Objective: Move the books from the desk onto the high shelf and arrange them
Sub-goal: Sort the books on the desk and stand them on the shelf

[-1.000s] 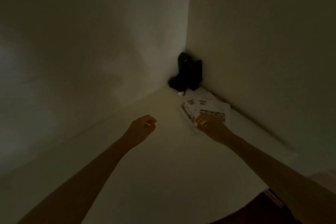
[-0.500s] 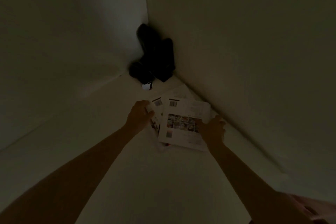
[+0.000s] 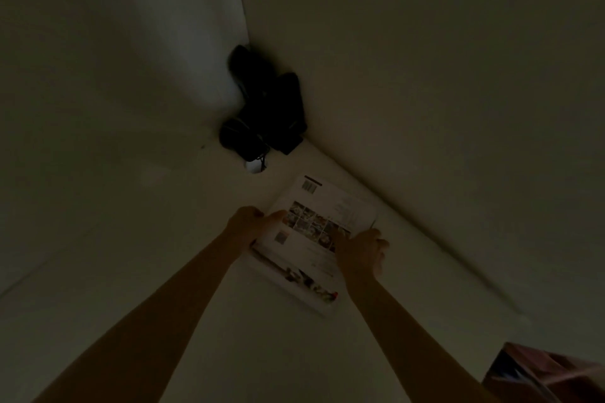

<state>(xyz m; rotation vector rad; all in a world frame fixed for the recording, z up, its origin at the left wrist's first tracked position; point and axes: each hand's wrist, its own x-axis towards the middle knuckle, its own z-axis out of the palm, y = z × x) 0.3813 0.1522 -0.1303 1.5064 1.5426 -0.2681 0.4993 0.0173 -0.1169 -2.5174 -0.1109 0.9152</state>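
Observation:
A small stack of white-covered books (image 3: pixel 314 232) lies flat on the pale high shelf (image 3: pixel 163 255), close to the right wall. The top cover shows a barcode and a grid of small photos. My left hand (image 3: pixel 252 222) presses against the stack's left edge, thumb on the cover. My right hand (image 3: pixel 360 249) rests on the cover's right side, fingers spread over the edge. A lower book sticks out at the front of the stack. The scene is very dim.
Black objects with a cable (image 3: pixel 265 114) stand in the shelf's back corner, just beyond the books. Walls close in on the left (image 3: pixel 114 59) and right (image 3: pixel 458 91). A reddish-brown object (image 3: pixel 550 373) shows at the lower right corner.
Both hands have come onto the books; the fanned-out covers have been pushed together into one stack. The view has moved closer to the corner.

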